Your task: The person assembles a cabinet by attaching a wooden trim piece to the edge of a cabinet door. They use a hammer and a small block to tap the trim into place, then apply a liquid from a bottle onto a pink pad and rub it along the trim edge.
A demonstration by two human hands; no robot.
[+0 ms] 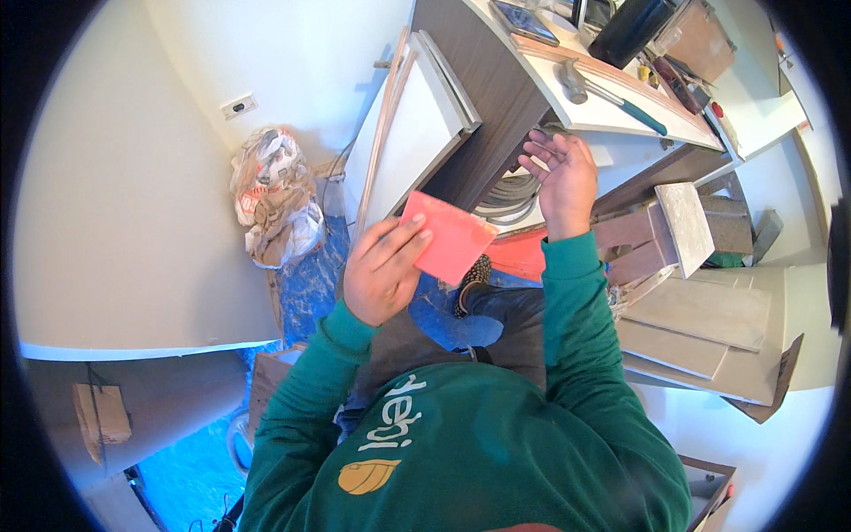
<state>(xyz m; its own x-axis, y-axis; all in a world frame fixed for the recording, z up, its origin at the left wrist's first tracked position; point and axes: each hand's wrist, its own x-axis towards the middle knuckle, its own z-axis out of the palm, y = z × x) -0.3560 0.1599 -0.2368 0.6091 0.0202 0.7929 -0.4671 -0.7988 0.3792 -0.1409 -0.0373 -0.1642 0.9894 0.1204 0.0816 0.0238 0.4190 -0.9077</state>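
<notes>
My left hand (383,273) grips a flat, salmon-pink square piece (450,241) by its left side, with the fingers lying over its face. One corner of the piece looks yellowish and worn. My right hand (566,182) is raised near the corner of a wood-sided cabinet (496,97), palm turned up, fingers loosely curled and apart, holding nothing. Just beyond that hand, a claw hammer (612,96) with a green handle lies on the white worktop. Coiled grey hose or cable (512,197) shows between my two hands, partly hidden.
A phone (525,21) and a black cylinder (631,32) rest on the worktop among tools. White panels (390,142) lean against the cabinet. A stuffed plastic bag (277,199) stands by the wall on blue floor sheeting (310,297). Stacked boards (700,315) are at my right.
</notes>
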